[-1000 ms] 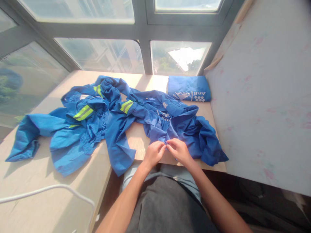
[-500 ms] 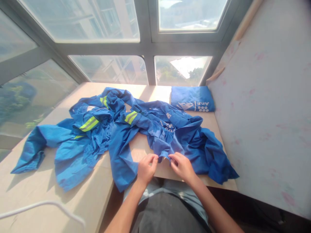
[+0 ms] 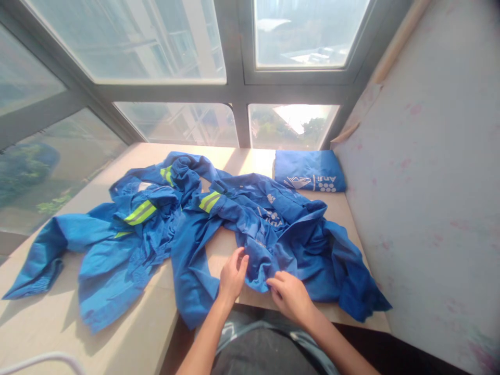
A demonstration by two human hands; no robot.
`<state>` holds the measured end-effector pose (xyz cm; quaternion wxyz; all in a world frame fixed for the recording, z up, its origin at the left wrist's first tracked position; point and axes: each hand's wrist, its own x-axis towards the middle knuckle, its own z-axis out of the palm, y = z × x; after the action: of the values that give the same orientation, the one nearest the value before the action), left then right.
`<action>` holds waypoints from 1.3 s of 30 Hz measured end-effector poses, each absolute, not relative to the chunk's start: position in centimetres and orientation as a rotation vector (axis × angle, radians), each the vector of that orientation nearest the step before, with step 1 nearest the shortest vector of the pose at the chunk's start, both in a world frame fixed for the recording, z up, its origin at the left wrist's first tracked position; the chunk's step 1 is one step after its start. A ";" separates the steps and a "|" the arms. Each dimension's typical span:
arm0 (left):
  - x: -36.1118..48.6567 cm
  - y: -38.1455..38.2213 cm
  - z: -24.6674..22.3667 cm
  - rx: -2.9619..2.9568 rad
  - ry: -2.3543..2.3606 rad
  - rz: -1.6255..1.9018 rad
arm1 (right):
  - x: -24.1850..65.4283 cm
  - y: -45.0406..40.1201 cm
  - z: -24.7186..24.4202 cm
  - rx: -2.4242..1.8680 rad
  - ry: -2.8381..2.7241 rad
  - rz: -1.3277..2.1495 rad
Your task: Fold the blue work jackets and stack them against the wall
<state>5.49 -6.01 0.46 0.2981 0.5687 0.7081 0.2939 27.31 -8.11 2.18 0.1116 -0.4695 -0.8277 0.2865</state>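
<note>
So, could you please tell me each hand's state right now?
Left hand: partly open, beside the nearest blue garment, no hold visible.
Right hand: curled at its edge; grip cannot be told.

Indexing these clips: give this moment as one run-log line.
left hand: at rumpled blue garment; right hand: at its near edge; both grips: unclear; yellow-banded clothing: leftward; folded blue cloth: by window
</note>
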 end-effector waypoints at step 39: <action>-4.0 6.4 4.4 1.656 2.260 0.949 | 33.7 22.3 2.1 -1.901 -1.470 0.986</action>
<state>-4.05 6.42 4.35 0.0916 0.5573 0.7609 0.3195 33.66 22.32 2.13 0.2688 -0.7048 -0.5452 0.3656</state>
